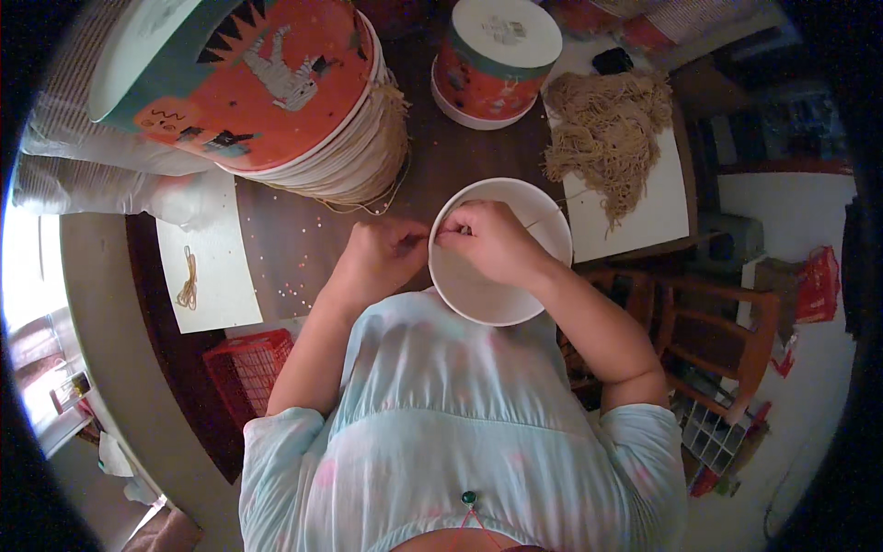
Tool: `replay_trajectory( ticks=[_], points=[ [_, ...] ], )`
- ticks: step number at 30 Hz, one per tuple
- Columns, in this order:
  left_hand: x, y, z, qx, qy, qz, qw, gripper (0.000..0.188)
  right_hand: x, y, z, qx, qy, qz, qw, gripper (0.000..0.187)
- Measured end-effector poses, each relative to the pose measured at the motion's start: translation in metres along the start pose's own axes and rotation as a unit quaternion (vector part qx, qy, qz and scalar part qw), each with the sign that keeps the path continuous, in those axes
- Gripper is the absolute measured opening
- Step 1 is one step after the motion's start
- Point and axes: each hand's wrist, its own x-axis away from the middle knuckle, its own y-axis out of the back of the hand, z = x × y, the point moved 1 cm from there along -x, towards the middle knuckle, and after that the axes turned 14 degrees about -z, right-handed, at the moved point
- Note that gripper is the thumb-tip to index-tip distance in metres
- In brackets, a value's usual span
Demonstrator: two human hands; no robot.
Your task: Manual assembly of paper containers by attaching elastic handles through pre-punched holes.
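Note:
A white paper bucket point(501, 299) is tilted with its open mouth toward me, at the table's near edge against my front. My left hand point(391, 253) is outside it, fingers curled and pinched against the left side of its wall. My right hand point(492, 241) reaches into the mouth, its fingertips pinched at the inner face of that same wall, opposite the left fingertips. What lies between the fingers of either hand is too small to make out. A thin tan cord point(544, 218) shows at the bucket's right inner side.
Stacked red-and-green printed buckets point(276, 87), looped with cord, stand at the back left. Another printed bucket point(497, 69) stands upside down behind. A heap of tan cords point(612, 129) lies on white board at right; a small cord bundle point(189, 281) lies at left. A wooden chair point(717, 331) stands right.

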Motion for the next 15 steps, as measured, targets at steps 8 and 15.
replay_trajectory(
  ticks=[8,15],
  points=[
    [0.011,-0.014,0.025,0.150,0.008,-0.053,0.987,0.022,0.004,-0.003,-0.006,-0.004,-0.038,-0.004,0.999,0.016],
    [0.011,-0.011,0.024,0.116,-0.015,-0.053,0.992,0.022,0.005,-0.003,-0.003,0.010,-0.031,-0.008,0.999,0.017]
  ],
)
